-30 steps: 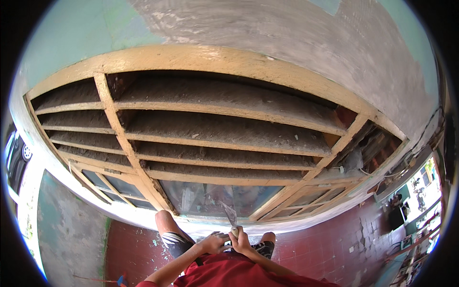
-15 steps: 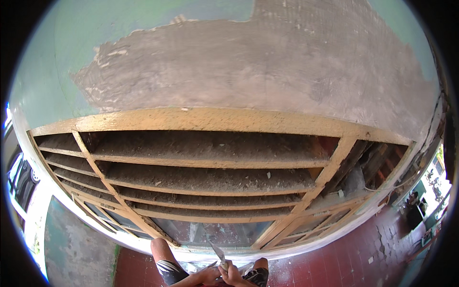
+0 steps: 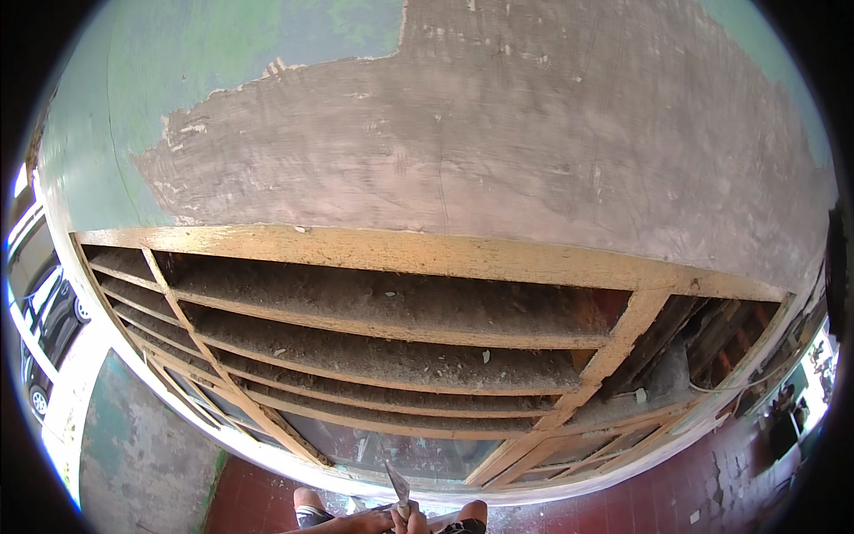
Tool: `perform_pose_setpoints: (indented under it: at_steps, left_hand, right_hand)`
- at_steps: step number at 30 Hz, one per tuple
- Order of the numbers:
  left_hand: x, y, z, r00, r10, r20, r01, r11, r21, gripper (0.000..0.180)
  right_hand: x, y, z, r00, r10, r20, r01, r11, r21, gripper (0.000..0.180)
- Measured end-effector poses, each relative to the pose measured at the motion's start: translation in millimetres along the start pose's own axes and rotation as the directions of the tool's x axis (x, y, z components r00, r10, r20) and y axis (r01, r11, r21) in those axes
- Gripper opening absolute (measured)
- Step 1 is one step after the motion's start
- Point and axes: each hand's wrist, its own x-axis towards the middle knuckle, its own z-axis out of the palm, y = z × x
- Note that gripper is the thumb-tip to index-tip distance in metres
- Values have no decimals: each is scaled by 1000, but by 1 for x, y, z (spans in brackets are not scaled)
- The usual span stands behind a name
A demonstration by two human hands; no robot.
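Low in the picture, my right hand (image 3: 411,523) is closed round the handle of a scraper (image 3: 398,485). Its thin grey metal blade points up and away from me. My left hand (image 3: 372,521) lies close against the right one, fingers curled; what it holds, if anything, is hidden. Both hands are between my bent knees, partly cut off by the lower edge. Ahead stands a wall whose bare grey-brown patch (image 3: 498,151) has ragged edges against green paint (image 3: 98,169).
Below the patch runs a yellowish wooden frame (image 3: 374,247) with dusty slats (image 3: 374,356) bearing loose flakes. Glass panes (image 3: 400,454) sit under them. A cable (image 3: 738,387) hangs at the right opening. Red floor tiles (image 3: 640,498) lie below; a dark car (image 3: 58,311) stands far left.
My view has tilted up and turned slightly, so the frame, hands and knees sit lower in the picture. The scraper stays in my right hand, its blade more upright.
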Motion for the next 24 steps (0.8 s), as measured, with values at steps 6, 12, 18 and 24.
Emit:
perform_pose_setpoints:
  at_steps: [6, 12, 18, 24]
  left_hand:
    - [-3, 3, -9, 1000, 18, 12, -18, 1000, -18, 56]
    - [-3, 4, -20, 999, 33, 25, -32, 999, -37, 55]
    - [-5, 7, -28, 997, 32, 77, -25, 995, -93, 54]
    - [-16, 4, -52, 995, 6, 100, 7, 992, -125, 53]
  right_hand:
    - [-1, -5, 4, 1000, 3, 10, -3, 1000, -12, 37]
    - [4, -14, 6, 1000, -11, 23, 11, 1000, -21, 36]
    - [5, -42, -6, 999, -7, 41, 8, 999, -34, 36]
    - [3, -79, -46, 998, -53, 20, 54, 997, -48, 36]
